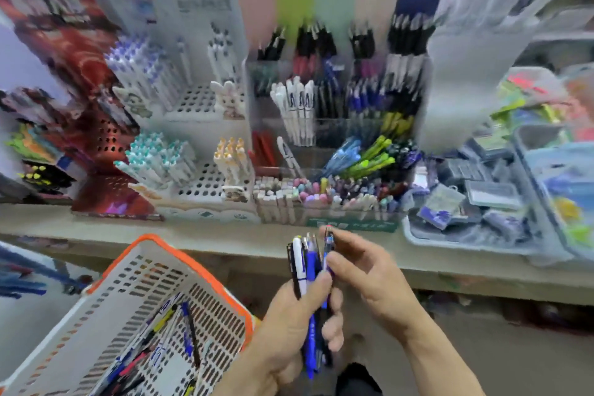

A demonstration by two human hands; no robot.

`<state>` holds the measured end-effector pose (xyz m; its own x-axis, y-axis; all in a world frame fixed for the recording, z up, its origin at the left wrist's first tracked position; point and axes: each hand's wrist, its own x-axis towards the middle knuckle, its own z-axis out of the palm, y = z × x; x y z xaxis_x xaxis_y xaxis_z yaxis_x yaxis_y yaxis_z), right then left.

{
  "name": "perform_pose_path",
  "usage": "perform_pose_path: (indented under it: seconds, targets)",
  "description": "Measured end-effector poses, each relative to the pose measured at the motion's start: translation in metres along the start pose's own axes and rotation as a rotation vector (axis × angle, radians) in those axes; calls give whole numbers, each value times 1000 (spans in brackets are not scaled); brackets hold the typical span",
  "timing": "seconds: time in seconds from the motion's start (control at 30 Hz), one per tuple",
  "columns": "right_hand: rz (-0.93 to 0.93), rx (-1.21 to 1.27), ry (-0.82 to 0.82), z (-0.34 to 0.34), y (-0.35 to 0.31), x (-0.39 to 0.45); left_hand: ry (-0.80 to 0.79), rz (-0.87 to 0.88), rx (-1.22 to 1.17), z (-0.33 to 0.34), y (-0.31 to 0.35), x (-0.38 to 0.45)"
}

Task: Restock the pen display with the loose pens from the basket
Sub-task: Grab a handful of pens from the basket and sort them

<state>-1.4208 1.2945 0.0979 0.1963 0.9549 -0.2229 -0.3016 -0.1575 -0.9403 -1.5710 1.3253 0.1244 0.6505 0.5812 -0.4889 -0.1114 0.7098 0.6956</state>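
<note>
My left hand (289, 325) grips a bunch of several pens (305, 270), white, blue and black, held upright below the shelf edge. My right hand (356, 270) pinches one pen of the bunch, a blue one (328, 241), near its top. To the left, the white basket with an orange rim (154, 267) is tilted toward me and holds several loose pens (167, 341). The clear pen display (337, 112) stands on the shelf straight ahead, its compartments packed with black, blue, white and green pens.
White perforated pen racks (193, 145) stand left of the display and a red stand (96, 138) further left. A tray of packaged goods (466, 212) lies at the right. A row of small erasers and caps (321, 193) fronts the display. The shelf edge (225, 235) runs across.
</note>
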Motion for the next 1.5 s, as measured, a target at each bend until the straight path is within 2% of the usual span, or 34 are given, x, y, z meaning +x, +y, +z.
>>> perform_pose_path:
  seconds: [0.2,0.4,0.53,0.7,0.83,0.93,1.1,1.3,1.4,1.5]
  targets:
    - [-82,-6,210,-68,-24,-16,6,-105,95,64,-14,39]
    - [-118,-109,296,-126,-40,-31,0,-150,128,115,-35,70]
    - [-136,-128,306,-148,-44,-33,-8,-122,201,131,-41,79]
    - [-239,96,494,-164,-50,-30,-1,-34,236,138,-41,91]
    - [-417,313,616,-170,-62,-37,61,13,171,137,-43,104]
    - [-521,279,516,-164,-59,-38,94,44,79,138,-41,110]
    - [-480,100,268,-140,-37,-34,91,119,-20,144,-36,114]
    - [-695,-503,275,-131,-26,-28,167,75,-61,136,-38,111]
    - [-697,-549,217,-130,-15,-27,196,11,-214,128,-42,112]
    - [-632,-464,126,-133,-8,-32,220,-55,-304,122,-44,110]
